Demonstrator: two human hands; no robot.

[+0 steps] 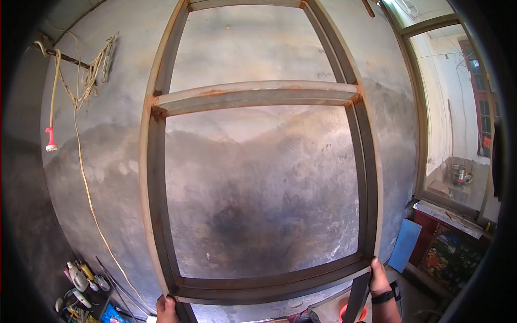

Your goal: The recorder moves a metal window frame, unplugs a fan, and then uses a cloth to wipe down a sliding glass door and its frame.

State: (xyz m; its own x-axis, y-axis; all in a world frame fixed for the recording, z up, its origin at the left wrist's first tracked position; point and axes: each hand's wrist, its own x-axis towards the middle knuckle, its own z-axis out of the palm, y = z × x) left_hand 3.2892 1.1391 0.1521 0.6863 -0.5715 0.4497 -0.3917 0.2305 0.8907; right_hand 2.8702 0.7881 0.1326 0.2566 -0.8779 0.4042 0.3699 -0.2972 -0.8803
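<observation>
A tall metal frame (258,96) stands upright before me, with brown rust at its welded joints. A crossbar splits it into a smaller upper opening and a larger lower one. At the lower left corner my left hand (166,311) grips the frame, its thumb showing and most fingers hidden. My right hand (379,281) is closed round the lower right corner, and a dark band (383,297) circles that wrist. Two metal legs run down from the bottom rail, next to my hands, and leave the picture at its lower edge.
Behind the frame is a stained grey wall (264,188). Cord (86,177) and a red-and-white fitting (50,139) hang at left. Bottles and tools (81,280) crowd the lower left. A red bucket (353,311) stands below; a blue panel (405,245) leans beneath the window (452,124).
</observation>
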